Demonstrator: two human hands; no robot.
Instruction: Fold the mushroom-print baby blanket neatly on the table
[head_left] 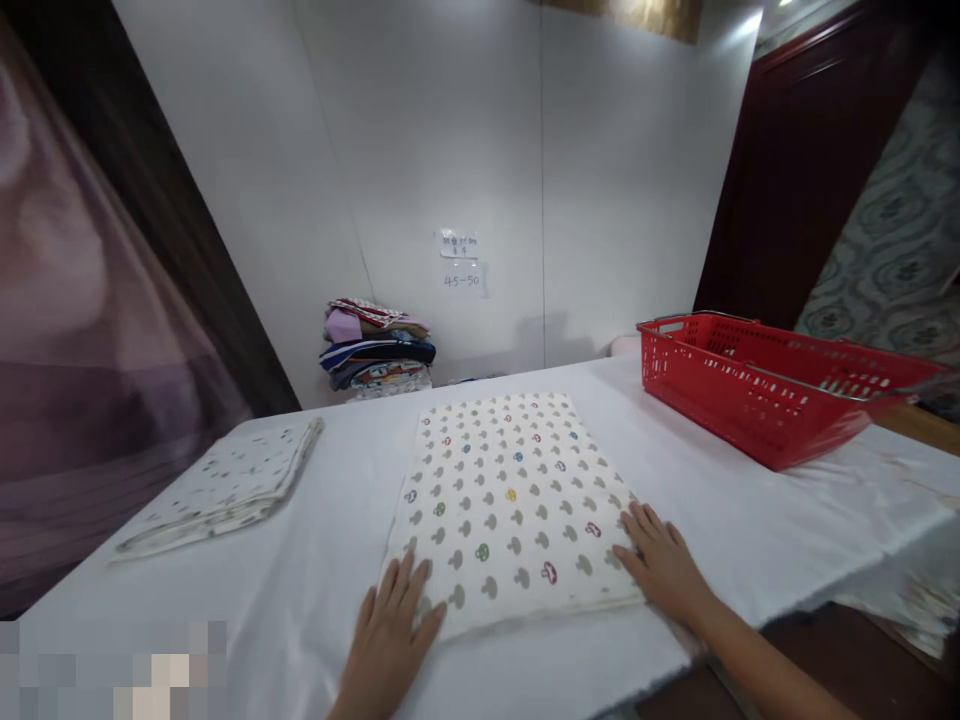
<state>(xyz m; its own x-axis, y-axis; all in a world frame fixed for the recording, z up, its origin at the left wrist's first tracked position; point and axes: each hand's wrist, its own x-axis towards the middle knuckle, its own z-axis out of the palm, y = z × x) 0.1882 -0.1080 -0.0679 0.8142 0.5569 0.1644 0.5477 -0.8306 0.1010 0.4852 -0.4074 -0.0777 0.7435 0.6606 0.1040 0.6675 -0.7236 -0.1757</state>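
**Mushroom cloth [517, 515] flat on the table [300, 610], left hand [388, 635] and right hand [667, 565] on its near corners**

Farthest left of the mushroom cloth hangs a pale purple curtain [90, 330]. Nearer, on the table and well apart from the mushroom cloth's left edge, lies a folded white cloth [232, 475] with dark spots. A pile of folded clothes [379, 345], with striped, lilac and dark pieces in it, sits past the mushroom cloth's far left corner.

The left hand rests loosely on the mushroom cloth's near left corner, fingers laid out flat, gripping nothing. The mushroom cloth itself stretches between and beyond both hands, its near edge running from one to the other; its print is grey with a few coloured mushrooms. Past its far edge, two paper notes [461, 262] are on the wall [450, 150], the lower marked 45-50.

The right hand lies relaxed on the mushroom cloth's near right corner, fingertips on the fabric. Right of the mushroom cloth, well apart from it, stands a red basket [731, 405] with holes in its sides; the near side hides its floor, so its contents cannot be told.
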